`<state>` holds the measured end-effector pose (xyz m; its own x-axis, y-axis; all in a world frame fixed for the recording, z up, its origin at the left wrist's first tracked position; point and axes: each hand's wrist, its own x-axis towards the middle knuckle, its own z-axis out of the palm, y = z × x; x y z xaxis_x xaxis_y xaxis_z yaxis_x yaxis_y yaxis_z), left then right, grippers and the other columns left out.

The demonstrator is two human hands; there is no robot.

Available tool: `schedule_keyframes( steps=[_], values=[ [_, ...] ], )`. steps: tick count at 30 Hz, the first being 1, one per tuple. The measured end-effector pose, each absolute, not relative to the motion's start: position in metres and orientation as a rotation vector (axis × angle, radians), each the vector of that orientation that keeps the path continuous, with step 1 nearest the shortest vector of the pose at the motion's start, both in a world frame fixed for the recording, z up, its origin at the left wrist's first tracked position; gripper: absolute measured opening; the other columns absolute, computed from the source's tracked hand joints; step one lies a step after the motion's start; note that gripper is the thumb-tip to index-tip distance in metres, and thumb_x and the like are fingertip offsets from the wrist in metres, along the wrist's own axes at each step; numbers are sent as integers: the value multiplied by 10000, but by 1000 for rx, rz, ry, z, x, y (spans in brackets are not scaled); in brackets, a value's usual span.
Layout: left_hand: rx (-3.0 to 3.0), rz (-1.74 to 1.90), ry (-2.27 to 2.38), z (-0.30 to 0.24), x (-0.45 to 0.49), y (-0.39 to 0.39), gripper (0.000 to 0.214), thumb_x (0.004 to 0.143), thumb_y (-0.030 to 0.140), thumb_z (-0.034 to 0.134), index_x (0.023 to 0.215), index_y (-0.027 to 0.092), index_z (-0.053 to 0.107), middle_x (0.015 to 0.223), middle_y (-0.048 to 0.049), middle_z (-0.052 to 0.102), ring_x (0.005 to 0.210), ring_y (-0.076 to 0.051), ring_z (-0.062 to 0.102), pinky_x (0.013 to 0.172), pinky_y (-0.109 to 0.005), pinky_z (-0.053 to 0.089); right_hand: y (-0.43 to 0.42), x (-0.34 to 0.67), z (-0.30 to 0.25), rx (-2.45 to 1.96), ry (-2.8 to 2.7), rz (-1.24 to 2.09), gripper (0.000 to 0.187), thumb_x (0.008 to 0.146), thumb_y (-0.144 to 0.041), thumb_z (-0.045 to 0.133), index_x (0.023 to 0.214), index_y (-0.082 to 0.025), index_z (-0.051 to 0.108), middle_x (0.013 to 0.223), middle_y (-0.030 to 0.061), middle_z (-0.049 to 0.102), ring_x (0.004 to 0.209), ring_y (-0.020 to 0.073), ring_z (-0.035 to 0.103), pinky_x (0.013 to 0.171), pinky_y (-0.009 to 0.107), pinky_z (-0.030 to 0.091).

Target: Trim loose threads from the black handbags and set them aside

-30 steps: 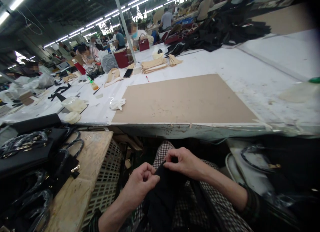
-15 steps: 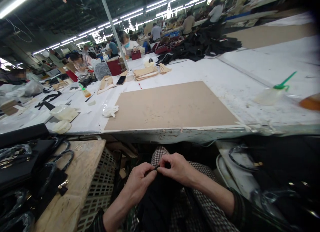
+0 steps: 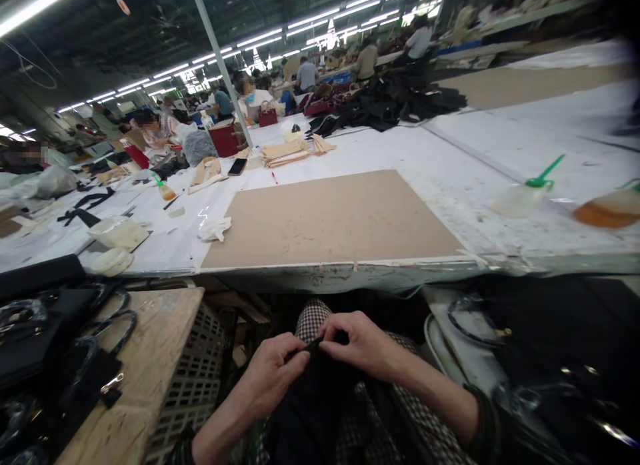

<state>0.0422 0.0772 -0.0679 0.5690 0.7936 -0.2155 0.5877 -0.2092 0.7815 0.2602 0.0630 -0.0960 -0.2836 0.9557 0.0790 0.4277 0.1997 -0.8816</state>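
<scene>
In front of me, a person at a white table (image 3: 370,148) pinches the edge of black fabric (image 3: 295,411), the thumb and fingertips of the left hand (image 3: 265,375) and right hand (image 3: 363,345) closed on it, just beside each other. The fabric drapes over checked trousers (image 3: 313,315) below the tabletop, where a brown sheet (image 3: 330,218) lies. Black bags (image 3: 25,351) sit at left.

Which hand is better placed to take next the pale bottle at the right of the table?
The right hand, probably: it is nearer the bottle than the left hand. Both pinch the black cloth, so the right would first have to let go.
</scene>
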Motion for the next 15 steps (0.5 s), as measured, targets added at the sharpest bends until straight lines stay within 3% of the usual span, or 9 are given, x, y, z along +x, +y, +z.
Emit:
schedule_keyframes(
  steps=[9,13,15],
  values=[
    [1930,292,1083,-66,42,79,204,907,261,522,831,181,694,801,-10,640,769,-153,569,694,-234,379,57,255,-98,-1405,-1769,1008,111,801,-184,624,691,-193,632,694,-9,700,630,156,617,586,249,432],
    [1948,286,1120,-64,45,82,160,873,283,580,825,179,693,810,-10,646,767,-157,567,694,-236,382,55,251,-98,-1407,-1681,1013,104,766,-156,639,730,-206,556,694,-24,666,647,153,607,591,246,423],
    [1942,289,1122,-62,49,85,155,856,304,607,869,185,706,849,-14,666,784,-164,576,701,-238,386,54,249,-98,-1383,-1595,1040,185,739,-139,659,780,-219,497,739,-29,659,683,155,615,616,244,441]
  ],
)
